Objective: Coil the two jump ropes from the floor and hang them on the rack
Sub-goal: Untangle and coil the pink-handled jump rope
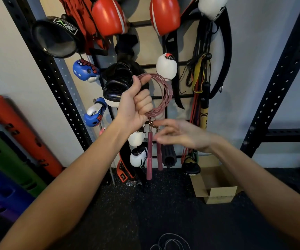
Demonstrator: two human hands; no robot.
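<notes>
Centre frame: the left hand (136, 103) is clamped on the coiled pink jump rope (161, 95), handles dangling, not yet hung on the rack (172, 97). The right hand (179, 134) hovers slack-fingered. The second rope (170, 242) lies on the floor, bottom centre.

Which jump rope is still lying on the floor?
The pale rope, loose on the dark floor at the bottom edge. The pink rope is coiled in the left hand.

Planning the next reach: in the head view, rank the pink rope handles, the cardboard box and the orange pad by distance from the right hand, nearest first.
1. Pink rope handles: hanging just left of the right hand.
2. Cardboard box: on the floor, below right.
3. Orange pad: leaning at far left.
</notes>
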